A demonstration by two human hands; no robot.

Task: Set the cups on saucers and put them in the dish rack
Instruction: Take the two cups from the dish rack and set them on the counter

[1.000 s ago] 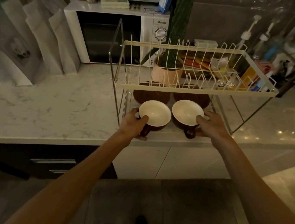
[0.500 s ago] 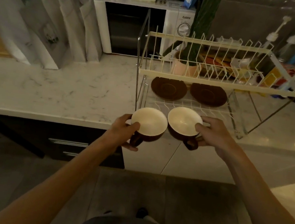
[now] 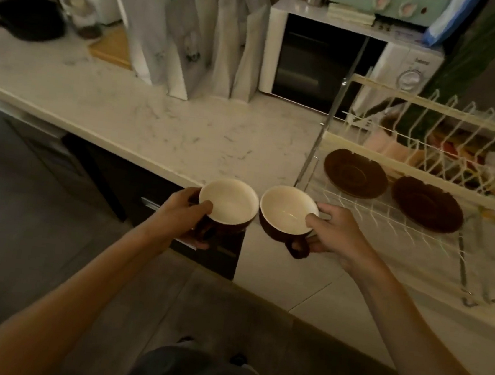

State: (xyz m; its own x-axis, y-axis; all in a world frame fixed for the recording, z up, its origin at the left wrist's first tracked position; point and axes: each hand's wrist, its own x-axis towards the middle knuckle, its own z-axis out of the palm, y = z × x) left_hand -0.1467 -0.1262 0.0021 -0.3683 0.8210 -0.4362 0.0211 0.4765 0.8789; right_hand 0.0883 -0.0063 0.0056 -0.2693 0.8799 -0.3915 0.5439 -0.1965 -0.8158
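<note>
- left hand (image 3: 186, 214) gripping left cup (image 3: 228, 205), thumb over rim, off the counter (image 3: 154, 127) front edge
- right hand (image 3: 338, 234) pinching right cup (image 3: 286, 215), cups touching
- two saucers (image 3: 355, 174) lying on dish rack (image 3: 420, 231) lower shelf

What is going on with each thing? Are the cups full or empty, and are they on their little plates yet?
Left cup: upright, empty, held in the left hand.
Right cup: upright, empty, held in the right hand.
Left saucer: flat on the dish rack's lower shelf, no cup on it.
Right saucer: flat beside it, also bare.
Microwave: door closed.
</note>
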